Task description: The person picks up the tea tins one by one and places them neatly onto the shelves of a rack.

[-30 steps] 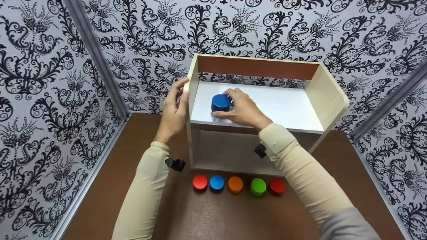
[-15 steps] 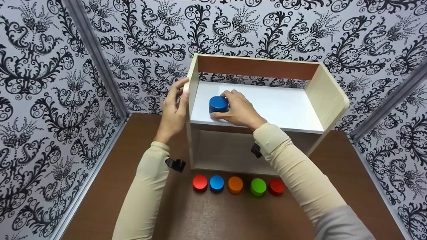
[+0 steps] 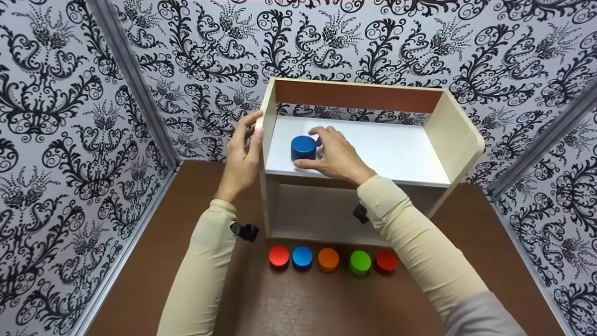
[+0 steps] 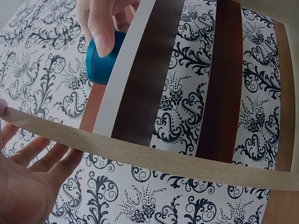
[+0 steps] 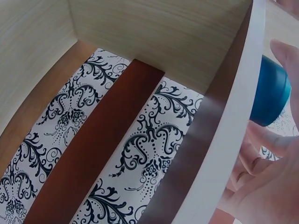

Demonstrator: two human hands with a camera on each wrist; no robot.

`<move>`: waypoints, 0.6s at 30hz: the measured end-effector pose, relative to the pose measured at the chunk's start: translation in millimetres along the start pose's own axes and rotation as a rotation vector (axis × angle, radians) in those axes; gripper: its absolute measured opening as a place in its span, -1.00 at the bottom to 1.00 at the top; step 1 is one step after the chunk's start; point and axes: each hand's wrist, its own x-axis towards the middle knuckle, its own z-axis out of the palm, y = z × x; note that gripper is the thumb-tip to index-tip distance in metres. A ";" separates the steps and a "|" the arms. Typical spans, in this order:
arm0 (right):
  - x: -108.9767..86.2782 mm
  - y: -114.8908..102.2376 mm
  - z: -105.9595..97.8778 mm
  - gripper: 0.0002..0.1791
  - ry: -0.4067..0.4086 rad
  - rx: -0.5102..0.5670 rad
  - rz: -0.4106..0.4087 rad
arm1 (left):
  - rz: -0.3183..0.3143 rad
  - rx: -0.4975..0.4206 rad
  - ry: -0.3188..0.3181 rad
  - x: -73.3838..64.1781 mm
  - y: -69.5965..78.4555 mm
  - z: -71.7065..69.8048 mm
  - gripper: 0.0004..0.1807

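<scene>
On the white upper board of a small wooden shelf unit (image 3: 375,144) stands a blue cylinder (image 3: 303,148), near the left side panel (image 3: 269,126). My right hand (image 3: 338,156) is curled round it, thumb at its front and fingers behind, with a sliver of white board showing between cylinder and palm. The left wrist view shows the right thumb overlapping the blue cylinder (image 4: 100,63). My left hand (image 3: 243,151) grips the front edge of the left panel, with its thumb at the edge; in the left wrist view the left hand's (image 4: 35,182) fingers lie along the panel edge (image 4: 140,154).
Before the unit, a row of cylinders stands on the brown table (image 3: 303,308): red (image 3: 279,257), blue (image 3: 302,257), orange (image 3: 328,259), green (image 3: 360,262) and another red one (image 3: 386,261). Patterned walls (image 3: 224,51) enclose the table at the back and sides.
Over the last second, my right hand has shifted the blue cylinder slightly left on the upper board, and its hold has loosened a little. My left hand stays on the panel.
</scene>
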 end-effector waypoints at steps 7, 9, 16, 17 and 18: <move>-13.9 6.5 -10.1 -0.05 0.056 0.031 -0.029 | -0.016 -0.006 -0.004 -0.3 0.6 0.3 -0.58; -19.9 7.6 -13.0 -0.06 0.074 0.040 -0.044 | -0.017 -0.008 -0.005 -0.4 0.6 0.1 -0.58; -43.4 15.0 -22.5 -0.16 0.152 0.104 -0.109 | -0.020 -0.005 -0.010 0.2 1.0 -0.4 -0.58; -46.7 16.6 -23.4 -0.18 0.164 0.108 -0.123 | -0.021 -0.003 -0.011 0.2 0.9 -0.5 -0.58; -50.1 17.9 -24.1 -0.20 0.175 0.113 -0.135 | -0.022 -0.001 -0.012 0.3 0.9 -0.6 -0.58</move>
